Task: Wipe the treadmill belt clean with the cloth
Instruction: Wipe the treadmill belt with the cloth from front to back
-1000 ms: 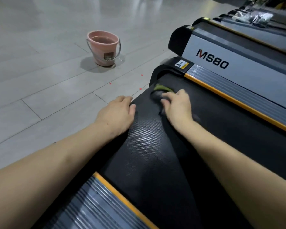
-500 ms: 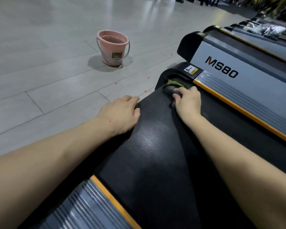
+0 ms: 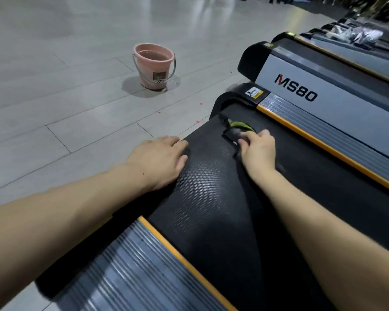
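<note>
Mid-wipe, by the look of it, near the rear end of the treadmill belt [image 3: 211, 198]. No dirt or wet track legible on the black surface, so cleaned share impossible to tell; long stretch toward the camera likely still to cover. Pink bucket [image 3: 154, 68] of water well apart on the floor, probably for rinsing. Left hand [image 3: 160, 160] flat, fingers straight, resting on the belt's left edge. Right hand [image 3: 258, 149] curled on the dark-and-green cloth [image 3: 237, 129], pressing it to the belt.

Matt, dimpled black rubber belt [image 3: 202, 198]; ribbed metal side rail [image 3: 130, 270]; smooth pink plastic bucket [image 3: 154, 68].
</note>
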The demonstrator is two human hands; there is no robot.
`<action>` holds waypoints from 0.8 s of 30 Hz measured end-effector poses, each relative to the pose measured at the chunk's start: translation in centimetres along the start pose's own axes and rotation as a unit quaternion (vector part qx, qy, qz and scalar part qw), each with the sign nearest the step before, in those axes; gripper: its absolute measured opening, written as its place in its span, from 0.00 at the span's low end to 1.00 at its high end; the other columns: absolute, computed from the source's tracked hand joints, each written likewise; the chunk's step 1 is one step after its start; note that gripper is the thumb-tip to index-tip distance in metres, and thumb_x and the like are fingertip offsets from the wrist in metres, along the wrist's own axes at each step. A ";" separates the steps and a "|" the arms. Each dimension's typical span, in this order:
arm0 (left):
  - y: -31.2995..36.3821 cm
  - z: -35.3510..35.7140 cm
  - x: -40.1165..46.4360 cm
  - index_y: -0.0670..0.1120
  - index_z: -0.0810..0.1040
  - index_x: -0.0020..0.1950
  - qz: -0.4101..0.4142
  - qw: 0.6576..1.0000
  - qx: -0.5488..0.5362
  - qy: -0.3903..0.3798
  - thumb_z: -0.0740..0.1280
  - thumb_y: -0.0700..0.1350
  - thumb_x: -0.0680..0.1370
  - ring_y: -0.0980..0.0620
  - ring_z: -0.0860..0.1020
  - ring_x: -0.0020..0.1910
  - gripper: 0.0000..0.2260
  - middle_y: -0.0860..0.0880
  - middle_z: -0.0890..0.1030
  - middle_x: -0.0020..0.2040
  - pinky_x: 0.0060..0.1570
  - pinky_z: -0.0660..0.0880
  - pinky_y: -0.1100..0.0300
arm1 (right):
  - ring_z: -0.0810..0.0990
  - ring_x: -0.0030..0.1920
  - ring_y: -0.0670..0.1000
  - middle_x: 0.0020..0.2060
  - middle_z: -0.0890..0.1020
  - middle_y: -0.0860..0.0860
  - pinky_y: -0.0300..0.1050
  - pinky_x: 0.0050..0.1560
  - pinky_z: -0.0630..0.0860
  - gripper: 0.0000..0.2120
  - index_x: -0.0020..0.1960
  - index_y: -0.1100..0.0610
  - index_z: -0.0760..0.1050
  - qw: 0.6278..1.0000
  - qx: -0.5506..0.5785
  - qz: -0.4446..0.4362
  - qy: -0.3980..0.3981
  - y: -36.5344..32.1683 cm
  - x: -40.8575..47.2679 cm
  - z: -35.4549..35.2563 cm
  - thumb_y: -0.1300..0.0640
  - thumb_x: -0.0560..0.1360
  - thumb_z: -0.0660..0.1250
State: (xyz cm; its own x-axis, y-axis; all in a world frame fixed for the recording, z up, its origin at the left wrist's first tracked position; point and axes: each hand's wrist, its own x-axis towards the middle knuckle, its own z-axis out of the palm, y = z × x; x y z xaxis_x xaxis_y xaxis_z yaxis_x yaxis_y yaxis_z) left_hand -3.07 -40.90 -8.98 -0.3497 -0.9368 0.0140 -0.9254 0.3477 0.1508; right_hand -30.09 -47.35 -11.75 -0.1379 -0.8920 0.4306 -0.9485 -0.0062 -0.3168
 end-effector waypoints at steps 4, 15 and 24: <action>-0.7 -0.3 -1.8 0.53 0.67 0.72 -0.011 1.000 0.023 -0.007 0.51 0.56 0.83 0.49 0.70 0.70 0.19 0.52 0.73 0.70 0.64 0.70 0.48 | 0.73 0.45 0.58 0.43 0.73 0.54 0.48 0.46 0.72 0.08 0.53 0.52 0.83 0.992 0.069 -0.106 -0.013 -6.0 -8.9 -1.6 0.53 0.75 0.71; 2.4 0.5 -7.0 0.52 0.71 0.68 0.043 0.999 0.025 -0.003 0.42 0.59 0.79 0.49 0.70 0.70 0.27 0.52 0.74 0.69 0.65 0.71 0.50 | 0.74 0.52 0.62 0.46 0.72 0.56 0.50 0.54 0.75 0.11 0.58 0.54 0.82 0.999 -0.040 -0.030 -0.021 4.2 -5.9 -5.7 0.52 0.78 0.68; 6.8 3.0 -8.2 0.51 0.71 0.73 0.057 0.997 -0.041 0.044 0.49 0.56 0.81 0.47 0.63 0.78 0.24 0.50 0.70 0.76 0.74 0.63 0.49 | 0.72 0.43 0.51 0.42 0.74 0.53 0.40 0.46 0.70 0.10 0.56 0.55 0.83 0.973 0.108 -0.180 -0.100 -0.6 -20.2 -10.4 0.55 0.75 0.72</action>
State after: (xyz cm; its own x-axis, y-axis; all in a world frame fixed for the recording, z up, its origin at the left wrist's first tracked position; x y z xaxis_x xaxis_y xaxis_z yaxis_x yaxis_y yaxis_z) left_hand -6.88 -30.71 -11.02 -0.4346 -0.8925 0.1209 -0.8639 0.4511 0.2240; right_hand -29.70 -24.61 -11.49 0.2699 -0.8844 0.3807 -0.8403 -0.4094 -0.3554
